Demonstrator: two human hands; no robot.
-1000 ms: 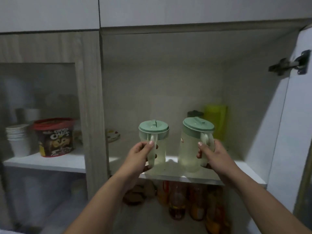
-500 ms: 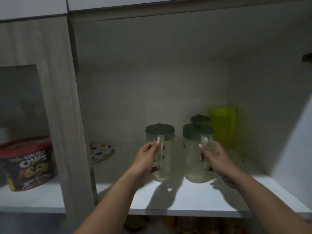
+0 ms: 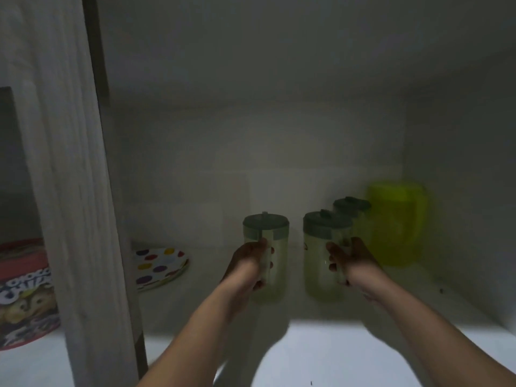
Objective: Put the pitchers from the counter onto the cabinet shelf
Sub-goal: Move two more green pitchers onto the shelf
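Observation:
Two clear pitchers with green lids stand side by side deep on the white cabinet shelf. My left hand is wrapped around the handle of the left pitcher. My right hand grips the handle of the right pitcher. Both pitchers are upright with their bases at shelf level; the dim light hides whether they touch it. A third green-lidded pitcher stands behind the right one, mostly hidden.
A translucent yellow-green jug stands at the back right. A polka-dot plate lies at the back left. A wooden cabinet post divides off the left compartment, where a red cereal tub stands.
Both hands have pushed the two pitchers deeper into the cabinet, from the shelf's front edge to near the back. The view has moved closer and turned up.

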